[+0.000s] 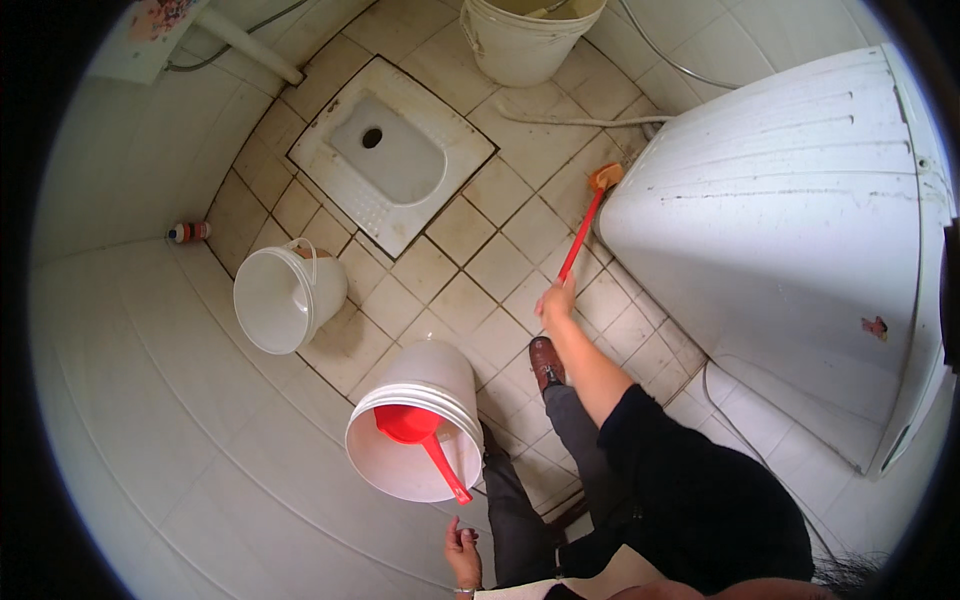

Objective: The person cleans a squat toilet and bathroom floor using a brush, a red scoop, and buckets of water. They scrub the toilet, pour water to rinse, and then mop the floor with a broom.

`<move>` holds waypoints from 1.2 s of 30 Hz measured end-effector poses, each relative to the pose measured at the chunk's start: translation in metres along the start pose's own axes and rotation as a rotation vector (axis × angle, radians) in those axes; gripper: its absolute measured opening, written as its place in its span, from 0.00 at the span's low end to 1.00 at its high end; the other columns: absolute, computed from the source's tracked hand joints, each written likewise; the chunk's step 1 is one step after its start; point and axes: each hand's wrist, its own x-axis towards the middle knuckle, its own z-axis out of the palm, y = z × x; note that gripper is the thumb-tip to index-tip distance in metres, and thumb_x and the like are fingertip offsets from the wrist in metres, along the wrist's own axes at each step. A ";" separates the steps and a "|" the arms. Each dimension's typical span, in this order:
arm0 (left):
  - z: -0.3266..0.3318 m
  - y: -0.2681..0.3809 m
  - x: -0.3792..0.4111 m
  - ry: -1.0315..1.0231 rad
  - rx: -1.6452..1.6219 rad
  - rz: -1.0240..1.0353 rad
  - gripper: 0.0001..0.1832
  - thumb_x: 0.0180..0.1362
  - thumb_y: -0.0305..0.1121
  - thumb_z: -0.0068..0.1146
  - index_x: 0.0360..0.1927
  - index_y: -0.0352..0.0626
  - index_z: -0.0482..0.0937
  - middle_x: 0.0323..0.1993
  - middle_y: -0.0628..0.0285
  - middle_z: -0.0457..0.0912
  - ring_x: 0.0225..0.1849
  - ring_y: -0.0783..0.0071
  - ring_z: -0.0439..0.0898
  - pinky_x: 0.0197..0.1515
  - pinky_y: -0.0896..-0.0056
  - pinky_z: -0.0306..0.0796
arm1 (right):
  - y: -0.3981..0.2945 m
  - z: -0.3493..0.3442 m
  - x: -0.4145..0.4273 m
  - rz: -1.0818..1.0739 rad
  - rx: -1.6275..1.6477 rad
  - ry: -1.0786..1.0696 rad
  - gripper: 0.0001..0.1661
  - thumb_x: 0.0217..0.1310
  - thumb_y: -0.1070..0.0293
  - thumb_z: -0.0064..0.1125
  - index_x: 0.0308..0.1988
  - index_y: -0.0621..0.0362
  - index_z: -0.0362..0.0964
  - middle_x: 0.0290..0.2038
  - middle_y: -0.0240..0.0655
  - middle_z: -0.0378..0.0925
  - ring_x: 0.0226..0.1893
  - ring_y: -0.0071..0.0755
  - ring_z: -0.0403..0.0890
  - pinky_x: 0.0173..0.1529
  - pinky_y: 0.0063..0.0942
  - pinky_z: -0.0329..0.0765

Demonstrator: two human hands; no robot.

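Observation:
My right hand (557, 301) is closed around the red handle of a scrub brush (581, 236). The brush's orange head rests on the tiled floor beside the base of a white washing machine (765, 225). At the bottom, my left hand (463, 555) holds nothing, its fingers loosely bent and apart. Just above it stands a white bucket (427, 480) with a red plastic dipper (409, 424) inside, the handle leaning over the rim.
A squat toilet (394, 154) is set into the floor ahead. Another white bucket (274, 300) stands at left, a third bucket (525, 45) at the top. A bottle (191, 232) is by the left wall. A pale drain hose (585, 120) crosses the floor near the washing machine.

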 end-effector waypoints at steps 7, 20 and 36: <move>-0.014 -0.005 0.011 0.016 0.013 0.011 0.17 0.54 0.25 0.43 0.50 0.40 0.65 0.26 0.67 0.70 0.27 0.81 0.70 0.32 0.81 0.66 | -0.058 0.002 0.070 -0.048 0.277 -0.106 0.14 0.59 0.64 0.32 0.46 0.48 0.57 0.20 0.34 0.61 0.09 0.30 0.60 0.07 0.28 0.56; -0.021 -0.030 0.018 0.020 -0.012 0.030 0.16 0.55 0.26 0.42 0.48 0.39 0.66 0.25 0.65 0.71 0.27 0.80 0.70 0.32 0.80 0.66 | -0.063 -0.038 0.115 -0.188 -0.037 -0.101 0.12 0.59 0.68 0.31 0.45 0.51 0.54 0.20 0.36 0.61 0.07 0.29 0.59 0.06 0.28 0.58; -0.025 -0.041 0.012 0.000 -0.071 0.032 0.17 0.55 0.27 0.42 0.50 0.41 0.64 0.26 0.66 0.71 0.27 0.80 0.71 0.31 0.80 0.66 | 0.090 -0.088 -0.094 -0.023 -0.128 -0.141 0.19 0.60 0.67 0.31 0.52 0.47 0.52 0.17 0.32 0.60 0.07 0.25 0.56 0.08 0.23 0.56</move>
